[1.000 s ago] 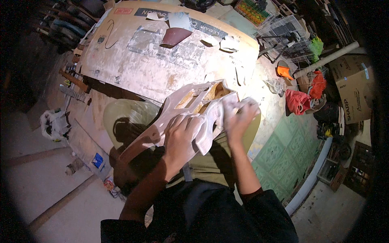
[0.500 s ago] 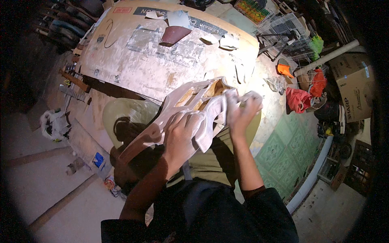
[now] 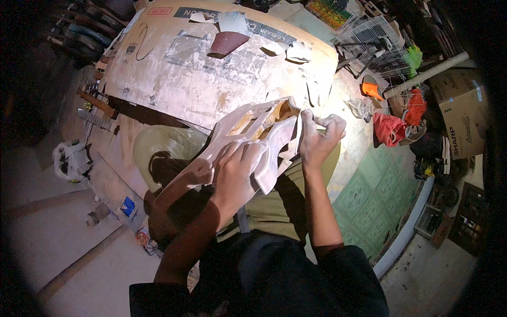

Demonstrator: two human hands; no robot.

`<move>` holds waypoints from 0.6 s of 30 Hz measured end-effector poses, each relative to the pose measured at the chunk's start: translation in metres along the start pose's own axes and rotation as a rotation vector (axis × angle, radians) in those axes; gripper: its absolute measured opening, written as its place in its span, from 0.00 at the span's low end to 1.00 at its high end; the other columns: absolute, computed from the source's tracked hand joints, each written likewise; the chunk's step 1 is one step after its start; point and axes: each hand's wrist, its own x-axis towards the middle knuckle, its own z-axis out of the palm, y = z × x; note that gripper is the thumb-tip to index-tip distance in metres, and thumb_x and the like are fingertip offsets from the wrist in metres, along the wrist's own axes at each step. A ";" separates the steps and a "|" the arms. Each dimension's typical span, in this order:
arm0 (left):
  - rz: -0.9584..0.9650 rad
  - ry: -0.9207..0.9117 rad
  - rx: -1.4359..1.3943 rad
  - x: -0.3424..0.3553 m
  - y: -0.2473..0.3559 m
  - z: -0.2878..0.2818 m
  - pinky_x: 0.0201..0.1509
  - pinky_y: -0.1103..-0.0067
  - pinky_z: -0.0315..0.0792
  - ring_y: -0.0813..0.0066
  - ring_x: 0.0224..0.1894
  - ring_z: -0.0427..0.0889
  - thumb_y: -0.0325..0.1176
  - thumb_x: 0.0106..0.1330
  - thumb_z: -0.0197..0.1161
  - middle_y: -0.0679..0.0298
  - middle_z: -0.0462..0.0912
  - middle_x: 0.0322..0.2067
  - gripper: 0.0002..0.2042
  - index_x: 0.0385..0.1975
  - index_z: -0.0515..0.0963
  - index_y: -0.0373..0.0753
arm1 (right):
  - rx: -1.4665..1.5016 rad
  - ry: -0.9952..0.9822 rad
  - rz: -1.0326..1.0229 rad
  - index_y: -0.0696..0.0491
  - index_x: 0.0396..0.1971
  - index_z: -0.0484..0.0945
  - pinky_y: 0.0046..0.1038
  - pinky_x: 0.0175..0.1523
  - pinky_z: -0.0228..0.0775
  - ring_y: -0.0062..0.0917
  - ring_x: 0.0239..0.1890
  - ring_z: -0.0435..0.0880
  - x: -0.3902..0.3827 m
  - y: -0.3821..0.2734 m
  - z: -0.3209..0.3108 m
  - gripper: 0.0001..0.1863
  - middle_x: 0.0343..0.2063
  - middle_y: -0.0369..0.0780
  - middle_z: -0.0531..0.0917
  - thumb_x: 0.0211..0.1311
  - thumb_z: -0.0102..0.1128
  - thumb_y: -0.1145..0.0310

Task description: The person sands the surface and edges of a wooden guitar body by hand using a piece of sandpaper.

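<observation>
A long carved wooden piece shaped like a rifle stock (image 3: 203, 161), coated in pale dust, lies slantwise over my lap. Bare wood shows inside the long cutouts near its far right end. My left hand (image 3: 237, 166) wraps over its middle and grips it. At the piece's right end is my right hand (image 3: 322, 137), dusty, with its fingers curled in and the thumb up. A thin pale strip runs along the edge beside that thumb; what the curled fingers hold is hidden.
A dusty cardboard sheet (image 3: 174, 79) spreads ahead, bearing a brown sandpaper piece (image 3: 228, 44) and torn pale scraps (image 3: 299, 53). Hand tools (image 3: 99, 103) lie at left. On the right are a wire rack (image 3: 369, 39), a red bag (image 3: 389, 130) and a cardboard box (image 3: 462, 124).
My right hand, blurred by motion before, now shows sharply, slightly right of where it was, with the thumb raised. The wooden piece has shifted slightly; my left hand keeps its grip.
</observation>
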 end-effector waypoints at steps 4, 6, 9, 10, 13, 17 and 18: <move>-0.036 -0.005 -0.035 0.000 -0.005 0.001 0.50 0.60 0.72 0.49 0.45 0.79 0.31 0.50 0.69 0.52 0.81 0.39 0.21 0.46 0.77 0.37 | 0.049 -0.052 -0.079 0.53 0.22 0.72 0.38 0.50 0.58 0.36 0.40 0.71 -0.027 -0.021 -0.003 0.19 0.30 0.42 0.73 0.48 0.79 0.65; -0.018 0.022 -0.042 -0.003 -0.007 0.000 0.51 0.61 0.72 0.48 0.45 0.79 0.30 0.50 0.69 0.52 0.82 0.40 0.21 0.46 0.77 0.37 | 0.087 -0.004 0.043 0.52 0.22 0.72 0.38 0.51 0.58 0.38 0.41 0.71 0.003 -0.005 0.003 0.19 0.31 0.42 0.74 0.47 0.79 0.64; -0.060 -0.051 -0.056 0.003 0.002 0.000 0.52 0.61 0.72 0.48 0.45 0.79 0.30 0.50 0.69 0.52 0.82 0.41 0.21 0.46 0.76 0.36 | 0.077 -0.007 0.089 0.53 0.22 0.74 0.39 0.54 0.58 0.39 0.43 0.71 -0.011 -0.003 0.003 0.18 0.33 0.43 0.74 0.48 0.78 0.63; -0.055 -0.029 -0.029 0.000 0.001 0.000 0.51 0.61 0.72 0.47 0.45 0.79 0.30 0.50 0.69 0.52 0.82 0.41 0.21 0.46 0.76 0.36 | 0.046 -0.055 -0.002 0.54 0.22 0.74 0.39 0.54 0.57 0.39 0.43 0.71 -0.022 -0.009 0.002 0.18 0.33 0.43 0.73 0.50 0.78 0.63; -0.037 -0.012 -0.020 -0.001 -0.007 0.003 0.51 0.61 0.72 0.47 0.45 0.79 0.30 0.50 0.70 0.52 0.82 0.40 0.21 0.46 0.76 0.36 | 0.053 -0.074 0.060 0.54 0.22 0.73 0.36 0.52 0.58 0.37 0.41 0.72 0.002 -0.004 -0.002 0.19 0.32 0.43 0.74 0.51 0.78 0.63; -0.056 -0.037 -0.062 -0.001 -0.003 0.000 0.50 0.61 0.72 0.47 0.46 0.79 0.31 0.49 0.71 0.50 0.81 0.41 0.22 0.46 0.76 0.36 | 0.095 -0.038 0.040 0.54 0.23 0.71 0.35 0.50 0.58 0.35 0.39 0.72 -0.018 -0.016 -0.002 0.19 0.31 0.43 0.73 0.50 0.78 0.64; -0.067 -0.020 -0.079 -0.003 -0.006 0.001 0.50 0.61 0.72 0.47 0.46 0.79 0.31 0.49 0.71 0.49 0.81 0.41 0.23 0.47 0.77 0.36 | 0.161 -0.110 -0.068 0.55 0.23 0.71 0.36 0.49 0.58 0.35 0.38 0.71 -0.026 -0.022 -0.003 0.19 0.30 0.42 0.72 0.52 0.77 0.65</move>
